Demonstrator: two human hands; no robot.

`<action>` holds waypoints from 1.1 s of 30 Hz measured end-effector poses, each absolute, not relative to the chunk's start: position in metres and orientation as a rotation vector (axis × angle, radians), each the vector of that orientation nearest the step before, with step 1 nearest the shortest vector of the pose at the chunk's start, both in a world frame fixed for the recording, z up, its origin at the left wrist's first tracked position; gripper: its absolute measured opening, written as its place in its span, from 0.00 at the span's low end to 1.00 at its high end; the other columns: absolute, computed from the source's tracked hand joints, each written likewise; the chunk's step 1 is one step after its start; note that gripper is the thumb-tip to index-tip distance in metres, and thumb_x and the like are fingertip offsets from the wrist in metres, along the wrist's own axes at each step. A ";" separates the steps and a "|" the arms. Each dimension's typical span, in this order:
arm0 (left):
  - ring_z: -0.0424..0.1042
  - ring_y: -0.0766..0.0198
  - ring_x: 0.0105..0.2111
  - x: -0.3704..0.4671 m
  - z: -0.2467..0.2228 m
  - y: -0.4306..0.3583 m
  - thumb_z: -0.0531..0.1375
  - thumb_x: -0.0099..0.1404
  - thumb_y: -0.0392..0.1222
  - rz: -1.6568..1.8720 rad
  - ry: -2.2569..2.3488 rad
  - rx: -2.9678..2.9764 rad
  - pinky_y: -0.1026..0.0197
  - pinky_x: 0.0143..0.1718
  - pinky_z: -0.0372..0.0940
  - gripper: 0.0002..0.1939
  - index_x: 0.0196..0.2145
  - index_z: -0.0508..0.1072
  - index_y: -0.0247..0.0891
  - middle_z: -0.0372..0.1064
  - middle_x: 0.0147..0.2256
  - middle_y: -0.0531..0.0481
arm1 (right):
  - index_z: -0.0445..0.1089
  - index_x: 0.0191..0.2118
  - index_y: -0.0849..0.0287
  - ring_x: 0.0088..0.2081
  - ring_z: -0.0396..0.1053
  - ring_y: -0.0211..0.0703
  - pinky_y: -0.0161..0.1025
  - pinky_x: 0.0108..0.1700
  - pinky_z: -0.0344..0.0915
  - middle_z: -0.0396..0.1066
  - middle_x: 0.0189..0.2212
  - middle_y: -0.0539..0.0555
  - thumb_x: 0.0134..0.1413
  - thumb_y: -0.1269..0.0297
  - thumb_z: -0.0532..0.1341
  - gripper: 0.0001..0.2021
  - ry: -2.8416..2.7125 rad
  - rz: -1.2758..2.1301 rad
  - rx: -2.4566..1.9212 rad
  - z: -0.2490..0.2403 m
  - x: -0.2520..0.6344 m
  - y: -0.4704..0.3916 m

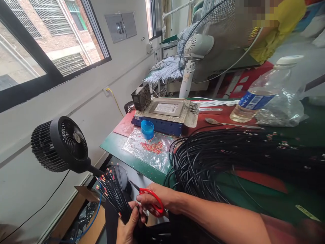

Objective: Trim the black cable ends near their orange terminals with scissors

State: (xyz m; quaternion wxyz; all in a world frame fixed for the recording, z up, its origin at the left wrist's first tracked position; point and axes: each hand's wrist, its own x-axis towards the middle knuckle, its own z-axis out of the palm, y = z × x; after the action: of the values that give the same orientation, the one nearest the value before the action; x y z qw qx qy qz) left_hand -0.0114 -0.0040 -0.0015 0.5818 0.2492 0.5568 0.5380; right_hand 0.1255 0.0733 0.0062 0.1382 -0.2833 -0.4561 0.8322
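Note:
My left hand (129,226) is wrapped round a bundle of black cables (115,193) at the bottom of the view. The cable ends fan up and to the left, with short red, white and yellowish wire tips showing. My right hand (154,201) grips red-handled scissors (153,196), whose dark blades point up and left beside the bundle. The fingers of both hands meet near the lower part of the bundle; what lies between their fingertips is too small to tell. A large coil of black cables (200,159) lies on the table to the right.
A blue-sided solder pot (162,125) with a small fan (142,98) stands behind a blue cup (147,129) and a plastic sheet (129,144) with red clippings. A bottle (251,101) stands right. A black fan (68,142) is at left, above an open carton (87,193). A person in yellow (286,27) is beyond.

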 end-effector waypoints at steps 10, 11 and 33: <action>0.58 0.71 0.15 -0.013 -0.004 -0.003 0.64 0.45 0.51 1.212 1.314 0.649 0.66 0.18 0.50 0.15 0.20 0.71 0.34 0.64 0.13 0.51 | 0.64 0.20 0.66 0.12 0.52 0.27 0.27 0.13 0.48 0.58 0.12 0.45 0.47 0.53 0.60 0.18 -1.296 2.438 -0.798 0.013 0.127 0.075; 0.58 0.70 0.15 -0.013 -0.005 -0.003 0.64 0.45 0.51 1.213 1.311 0.647 0.66 0.18 0.50 0.15 0.20 0.71 0.34 0.64 0.13 0.51 | 0.64 0.21 0.66 0.12 0.52 0.27 0.27 0.13 0.48 0.58 0.12 0.45 0.47 0.53 0.61 0.18 -1.299 2.445 -0.791 0.013 0.127 0.075; 0.58 0.70 0.17 -0.013 -0.008 -0.005 0.63 0.48 0.47 1.283 1.302 0.539 0.66 0.18 0.51 0.12 0.21 0.70 0.35 0.64 0.14 0.53 | 0.65 0.18 0.65 0.11 0.50 0.26 0.28 0.13 0.44 0.59 0.10 0.45 0.44 0.58 0.62 0.15 -1.344 2.397 -0.749 0.018 0.127 0.073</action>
State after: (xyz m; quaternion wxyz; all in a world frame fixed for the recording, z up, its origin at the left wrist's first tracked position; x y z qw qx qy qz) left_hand -0.0128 -0.0046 -0.0076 0.5794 0.2307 0.5569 0.5486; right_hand 0.1270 0.0733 0.0175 0.1461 -0.2600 -0.4670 0.8324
